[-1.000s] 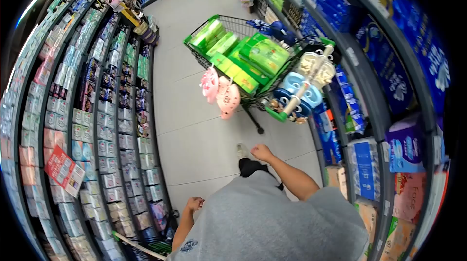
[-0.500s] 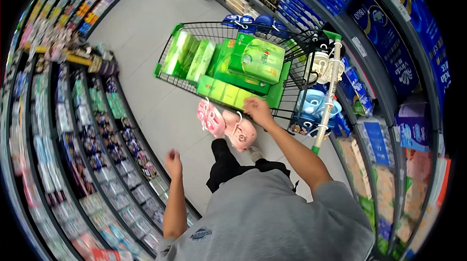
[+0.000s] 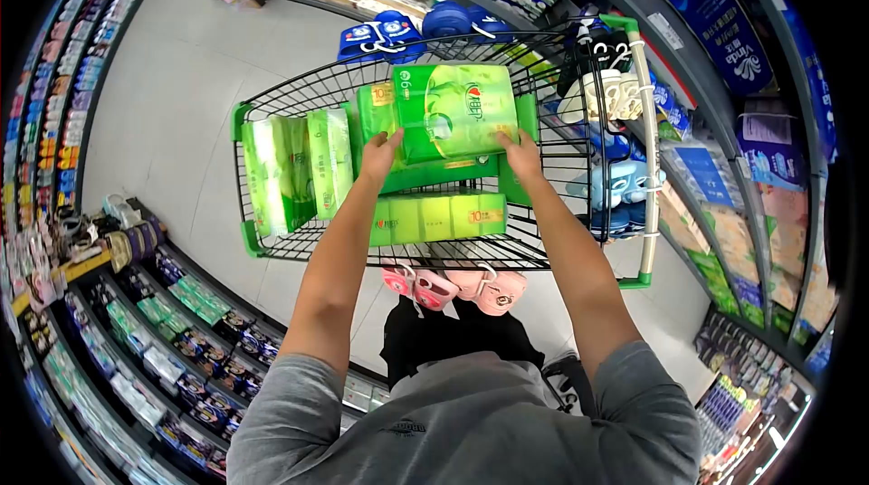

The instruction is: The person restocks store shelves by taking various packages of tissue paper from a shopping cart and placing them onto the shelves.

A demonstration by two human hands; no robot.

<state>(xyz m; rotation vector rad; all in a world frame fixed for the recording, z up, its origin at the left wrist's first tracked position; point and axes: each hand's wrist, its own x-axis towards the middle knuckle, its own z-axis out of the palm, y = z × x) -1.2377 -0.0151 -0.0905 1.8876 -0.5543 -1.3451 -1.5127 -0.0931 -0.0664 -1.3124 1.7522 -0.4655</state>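
A green pack of tissues lies uppermost in the shopping cart, between my two hands. My left hand is closed on its lower left corner. At the lower right corner my right hand grips the same pack, fingers on its front edge. Beneath it, partly hidden, are more green packs. Along the cart's near side lies a long light-green tissue pack, and two upright packs, one a green-white pack, stand at the left end.
Pink slippers hang on the cart's near side, blue slippers on its far side, and light-blue slippers by the handle. Shelves of blue paper packs rise at right. Low shelves of small packages run along the left.
Both hands have moved up into the cart and taken hold of the top tissue pack. My left hand came from beside my body. The view has turned and the cart appears larger.
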